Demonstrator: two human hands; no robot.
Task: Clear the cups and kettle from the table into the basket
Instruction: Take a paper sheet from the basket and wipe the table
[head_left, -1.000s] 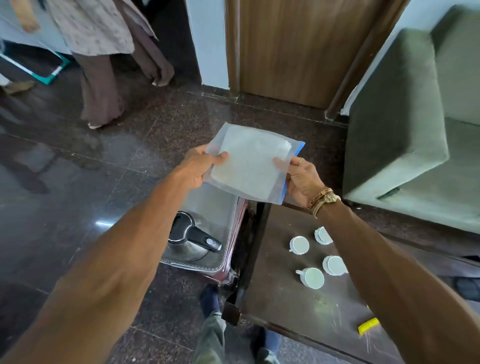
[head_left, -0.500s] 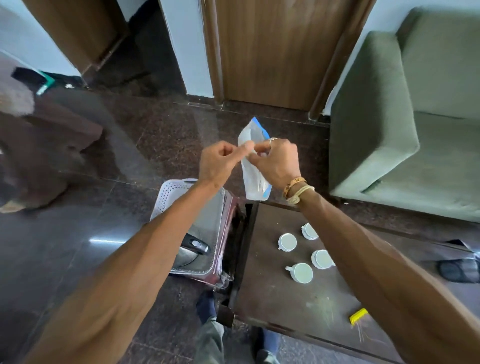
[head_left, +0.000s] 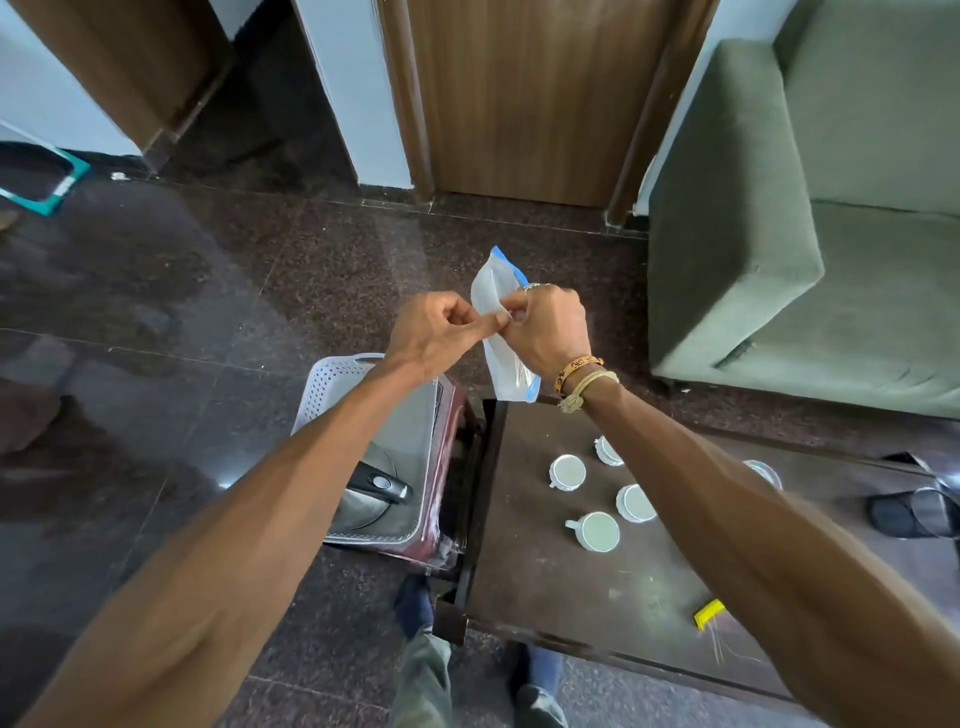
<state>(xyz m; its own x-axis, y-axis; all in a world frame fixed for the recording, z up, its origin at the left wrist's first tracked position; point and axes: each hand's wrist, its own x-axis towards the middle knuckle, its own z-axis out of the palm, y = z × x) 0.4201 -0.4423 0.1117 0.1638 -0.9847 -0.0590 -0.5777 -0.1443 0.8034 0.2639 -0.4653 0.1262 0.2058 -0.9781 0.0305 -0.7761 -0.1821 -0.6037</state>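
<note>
Both of our hands are up in front of us, pinched together on a clear plastic bag (head_left: 501, 332) with a blue edge: the left hand (head_left: 434, 335) nips its near edge between thumb and forefinger, the right hand (head_left: 548, 332) is curled tight on the same edge, and the bag hangs long-ways downward between them, over the floor just beyond the table (head_left: 545, 587). So neither hand is free for the job yet. Down below, the kettle (head_left: 371, 493) already sits in the white basket (head_left: 332, 387) on our left, partly under the left forearm. The cups are what's left, and here's what matters: they stand on the table below and toward us from the grip, on the right-hand side, close under the right forearm. We can count four clearly: one with its handle showing (head_left: 595, 530), one beside it (head_left: 635, 503), one further back (head_left: 567, 472), one half hidden (head_left: 607, 451). A pale rim past the arm may be another. By our reckoning the right hand is the nearer one, and it would drop down and back, then carry leftward across to the basket.
</note>
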